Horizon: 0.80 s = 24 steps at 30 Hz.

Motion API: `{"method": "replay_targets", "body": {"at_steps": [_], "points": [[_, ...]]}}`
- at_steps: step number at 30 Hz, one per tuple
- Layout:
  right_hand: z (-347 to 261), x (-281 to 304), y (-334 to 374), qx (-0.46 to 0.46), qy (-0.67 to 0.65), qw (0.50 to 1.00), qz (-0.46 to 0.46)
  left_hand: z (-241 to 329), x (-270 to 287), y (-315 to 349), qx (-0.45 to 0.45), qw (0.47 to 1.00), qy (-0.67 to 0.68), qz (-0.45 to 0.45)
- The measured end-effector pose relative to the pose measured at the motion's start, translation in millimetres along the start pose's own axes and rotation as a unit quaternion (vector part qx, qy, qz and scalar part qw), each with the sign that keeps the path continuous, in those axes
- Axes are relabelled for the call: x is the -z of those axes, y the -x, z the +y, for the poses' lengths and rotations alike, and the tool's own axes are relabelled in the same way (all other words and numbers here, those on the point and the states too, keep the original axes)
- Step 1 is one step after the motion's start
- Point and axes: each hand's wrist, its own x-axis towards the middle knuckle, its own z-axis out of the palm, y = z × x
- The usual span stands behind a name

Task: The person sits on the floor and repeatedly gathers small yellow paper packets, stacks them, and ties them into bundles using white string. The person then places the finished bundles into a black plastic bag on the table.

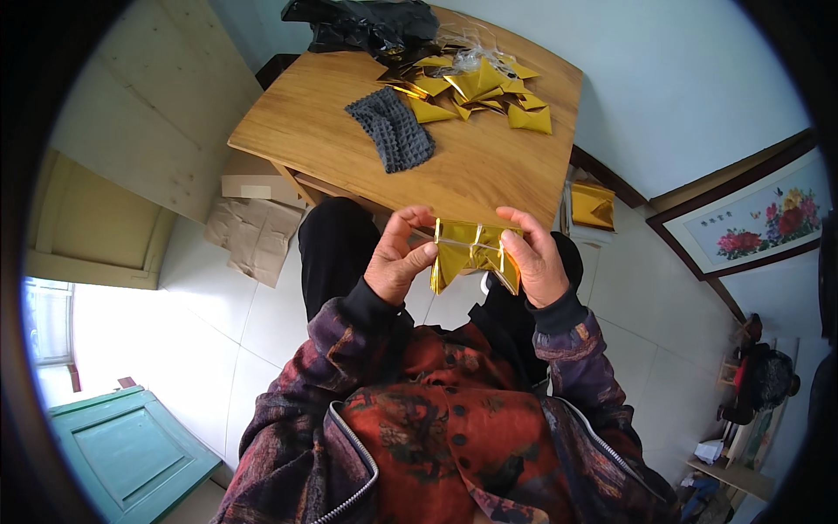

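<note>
Grasping a folded gold foil piece (pixel 457 258) between both hands, above the gap between the dark-trousered knees (pixel 336 244) and just before the near edge of the wooden table (pixel 497 175). Pinching its left end between thumb and fingers with the left hand (pixel 397 259); gripping the opposite end with the right hand (pixel 539 268), thumb pressed to the near face. Crossed by a pale thin line and a short upright strip; cannot tell whether string or folded edge. Seems, by judgement, to be at a shaping or fastening step, well apart from the pile of folded gold pieces (pixel 476 85), dark grey textured cloth (pixel 393 131), black plastic bag (pixel 367 33) and clear plastic film (pixel 476 54) on the table. Probably calls next for keeping both ends evenly pinched, drawing the creases straight without tearing the foil, and freeing either hand only after a firm set.
</note>
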Motion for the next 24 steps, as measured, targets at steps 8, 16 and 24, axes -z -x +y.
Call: {"method": "replay_targets", "body": {"at_steps": [8, 16, 24], "points": [[-3.3, -7.7, 8.3, -0.002, -0.149, 0.989, 0.020, 13.5, -8.1, 5.6, 0.034, 0.998, -0.016, -0.059], [0.7, -4.8, 10.2, -0.001, -0.157, 0.987, 0.021, 15.9, -15.9, 7.8, 0.025, 0.997, -0.029, -0.066], [0.1, -5.0, 11.9, -0.003, -0.145, 0.989, 0.028, 12.7, -17.5, 5.3, -0.077, 0.990, -0.103, -0.065]]}}
